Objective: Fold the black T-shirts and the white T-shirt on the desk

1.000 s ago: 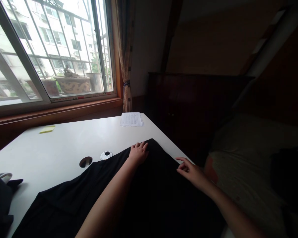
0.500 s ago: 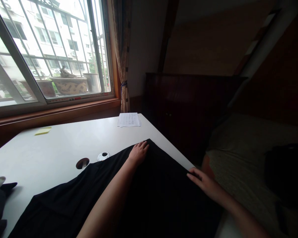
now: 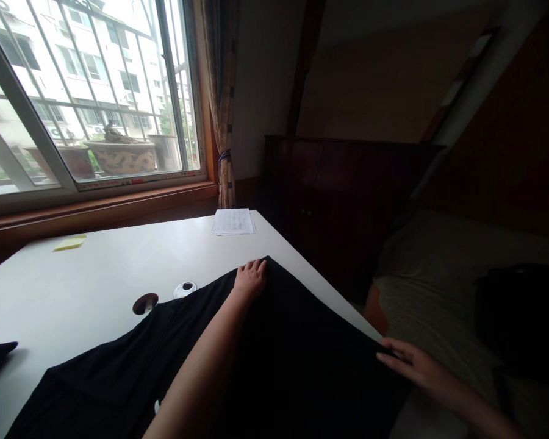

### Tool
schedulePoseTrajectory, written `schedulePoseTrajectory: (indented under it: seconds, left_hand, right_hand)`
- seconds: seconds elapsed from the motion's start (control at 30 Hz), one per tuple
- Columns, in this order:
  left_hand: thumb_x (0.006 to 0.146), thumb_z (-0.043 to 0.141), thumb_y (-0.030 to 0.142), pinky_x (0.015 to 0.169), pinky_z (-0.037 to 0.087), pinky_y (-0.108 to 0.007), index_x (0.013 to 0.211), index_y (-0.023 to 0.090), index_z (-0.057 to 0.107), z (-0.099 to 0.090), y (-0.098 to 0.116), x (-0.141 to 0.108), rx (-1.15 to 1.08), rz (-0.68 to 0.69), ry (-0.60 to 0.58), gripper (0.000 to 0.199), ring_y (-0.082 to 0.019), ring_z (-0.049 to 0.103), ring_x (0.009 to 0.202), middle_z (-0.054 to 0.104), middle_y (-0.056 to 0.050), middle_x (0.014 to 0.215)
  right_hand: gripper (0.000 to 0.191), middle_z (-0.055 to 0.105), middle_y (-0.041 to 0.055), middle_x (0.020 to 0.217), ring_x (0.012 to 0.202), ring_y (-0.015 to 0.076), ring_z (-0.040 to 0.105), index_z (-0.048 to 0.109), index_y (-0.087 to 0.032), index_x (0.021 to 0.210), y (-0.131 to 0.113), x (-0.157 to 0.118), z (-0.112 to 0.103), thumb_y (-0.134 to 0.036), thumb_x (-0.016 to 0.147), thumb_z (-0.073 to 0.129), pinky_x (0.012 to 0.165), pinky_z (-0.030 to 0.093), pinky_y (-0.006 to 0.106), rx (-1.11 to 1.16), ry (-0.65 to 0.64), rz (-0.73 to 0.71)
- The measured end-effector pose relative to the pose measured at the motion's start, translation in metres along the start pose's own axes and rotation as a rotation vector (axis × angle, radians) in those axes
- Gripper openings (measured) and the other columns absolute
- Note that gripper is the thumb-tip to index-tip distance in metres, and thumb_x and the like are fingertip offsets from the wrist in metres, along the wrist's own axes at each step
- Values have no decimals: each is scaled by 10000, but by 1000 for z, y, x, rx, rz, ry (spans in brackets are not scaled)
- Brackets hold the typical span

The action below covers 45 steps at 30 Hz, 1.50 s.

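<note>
L fingers + R fingers at blk cloth edges

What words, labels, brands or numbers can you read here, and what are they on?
Nothing is legible.
Papers on the white table: lines of marks, too small to read.
Window frame: red and dark marks along the bottom, too blurred to read.
Black cloth: no lettering visible.

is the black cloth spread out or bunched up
Spread out: the black cloth lies broad and mostly flat across the white table, left hand near its far corner.

Matt, seemingly smooth cloth; smooth, faintly glossy tabletop.
</note>
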<state>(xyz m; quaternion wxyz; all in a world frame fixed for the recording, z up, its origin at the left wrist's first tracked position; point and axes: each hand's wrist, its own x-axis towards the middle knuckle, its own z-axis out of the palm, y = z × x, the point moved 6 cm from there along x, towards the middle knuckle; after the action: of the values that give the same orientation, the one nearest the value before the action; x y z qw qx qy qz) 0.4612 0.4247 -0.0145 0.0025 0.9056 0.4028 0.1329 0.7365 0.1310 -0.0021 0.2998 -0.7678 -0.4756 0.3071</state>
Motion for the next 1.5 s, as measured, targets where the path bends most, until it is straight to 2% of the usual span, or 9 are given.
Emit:
schedulePoseTrajectory:
  seconds: [0.23,0.4,0.6,0.8,1.03,1.2,1.3,1.4,1.5]
  left_hand:
    - [1004,343,314,1035,342,-660,1479,219,439,0,6,4,-4,-47,21,494,-396,411,1350,396,-145,1570]
    - [1028,333,333,1218,140,-550,1504,237,408,6,21,7,-38,59,12,491,-279,244,1495,328,-70,1622]
    - [1028,300,540,1212,204,-546,1538,167,344,20,11,16,-103,-5,-31,634,-316,252,1502,329,-148,1609]
    - [1051,299,479,1222,200,-526,1552,209,315,2,-9,9,-141,99,-67,569,-271,187,1524,287,-97,1632]
    - [1038,384,408,1225,185,-525,1478,272,444,-33,-68,-53,-123,239,-91,465,-246,229,1514,369,-43,1601]
    - [1013,376,402,1086,422,-465,1372,221,561,-67,-152,-124,-124,-5,53,443,-279,527,1299,592,-102,1404]
    - [960,448,447,976,489,-457,1158,238,682,-87,-192,-170,-117,-169,106,371,-297,615,1085,687,-91,1166]
    - [929,482,486,867,529,-413,999,228,702,-96,-209,-206,-165,-266,39,347,-283,648,953,684,-87,1030]
    - [898,515,499,829,539,-378,1032,231,680,-96,-213,-224,-234,-288,10,342,-255,663,912,672,-73,1035]
  right_hand:
    - [565,716,130,1207,1176,331,651,681,-246,1210,6,5,17,-612,788,603,935,563,396,-29,94,-138]
    - [506,734,68,1028,1032,256,700,632,-283,1299,22,-1,18,-552,879,551,897,562,361,-257,318,-248]
    - [428,758,60,1007,907,246,726,645,-289,1240,14,-2,21,-543,918,522,801,576,348,-391,405,-373]
    - [405,765,71,1071,819,243,743,636,-262,1216,4,-2,22,-526,939,503,736,575,353,-472,466,-495]
    - [400,757,63,872,746,232,727,656,-241,1180,6,-1,21,-508,939,481,699,559,333,-453,496,-497]
    - [428,734,61,840,752,249,715,641,-238,1217,7,-2,21,-500,916,488,728,545,359,-436,465,-452]
    - [450,693,38,768,708,241,689,626,-230,1241,13,0,18,-508,914,490,705,534,355,-415,455,-424]
    - [423,668,49,790,729,237,670,641,-225,1214,4,3,14,-483,918,486,700,517,352,-442,483,-458]
    - [355,666,78,884,867,259,660,672,-233,1162,-34,4,23,-423,934,477,803,505,380,-475,496,-568]
